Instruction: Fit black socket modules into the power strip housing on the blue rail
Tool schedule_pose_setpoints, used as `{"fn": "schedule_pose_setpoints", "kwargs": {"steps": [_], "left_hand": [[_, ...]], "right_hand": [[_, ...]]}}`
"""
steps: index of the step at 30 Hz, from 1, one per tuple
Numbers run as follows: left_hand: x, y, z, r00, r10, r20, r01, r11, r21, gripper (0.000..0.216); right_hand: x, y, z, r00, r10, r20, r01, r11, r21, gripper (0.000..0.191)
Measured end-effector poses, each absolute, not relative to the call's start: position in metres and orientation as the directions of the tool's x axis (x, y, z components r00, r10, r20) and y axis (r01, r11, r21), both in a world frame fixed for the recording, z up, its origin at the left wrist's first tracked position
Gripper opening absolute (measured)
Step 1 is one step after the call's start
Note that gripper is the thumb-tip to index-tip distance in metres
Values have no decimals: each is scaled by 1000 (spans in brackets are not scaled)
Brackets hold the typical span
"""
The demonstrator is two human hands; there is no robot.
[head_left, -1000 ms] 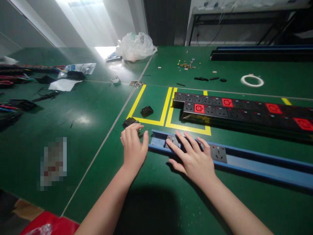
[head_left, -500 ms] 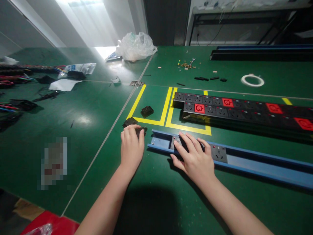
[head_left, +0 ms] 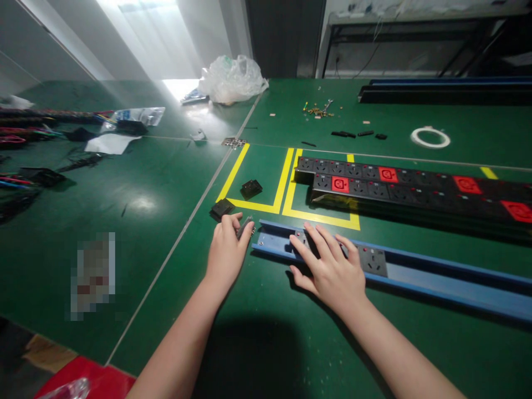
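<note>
My left hand (head_left: 226, 246) pinches a black socket module (head_left: 246, 226) at the left end of a blue metal channel (head_left: 436, 286). The module is tilted on edge, with small metal parts showing on its side. My right hand (head_left: 332, 266) lies with fingers spread over black socket modules (head_left: 372, 260) seated in the channel, partly covering them. Its thumb is at the channel's near edge. Two loose black modules lie beyond my left hand: one socket module (head_left: 222, 208) close to the fingers, another black module (head_left: 251, 189) inside a yellow tape outline.
Behind the channel lie two long black power strips (head_left: 399, 191) with red sockets. Farther back are a white ring (head_left: 430, 137), a pile of small brass parts (head_left: 320, 111) and a clear plastic bag (head_left: 233, 80). Wire bundles (head_left: 41, 177) lie at the left.
My left hand has shifted slightly right, and the module in it has turned from flat to on edge. My right hand stays on the channel, its index finger slightly shifted left.
</note>
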State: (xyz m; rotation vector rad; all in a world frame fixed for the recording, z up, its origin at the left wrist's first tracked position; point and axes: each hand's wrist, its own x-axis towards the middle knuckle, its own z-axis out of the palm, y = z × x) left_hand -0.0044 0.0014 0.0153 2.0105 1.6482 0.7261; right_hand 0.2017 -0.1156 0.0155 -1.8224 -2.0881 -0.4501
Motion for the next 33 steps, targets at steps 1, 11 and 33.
{"fn": "schedule_pose_setpoints", "kwargs": {"steps": [1, 11, 33], "left_hand": [[-4, 1, 15, 166, 978, 122, 753, -206, 625, 28], [-9, 7, 11, 182, 979, 93, 737, -198, 646, 35], [-9, 11, 1, 137, 983, 125, 765, -185, 617, 30]], "right_hand": [[202, -116, 16, -127, 888, 442, 991, 134, 17, 52], [200, -113, 18, -66, 882, 467, 990, 116, -79, 52], [202, -115, 15, -93, 887, 452, 993, 118, -26, 54]]}}
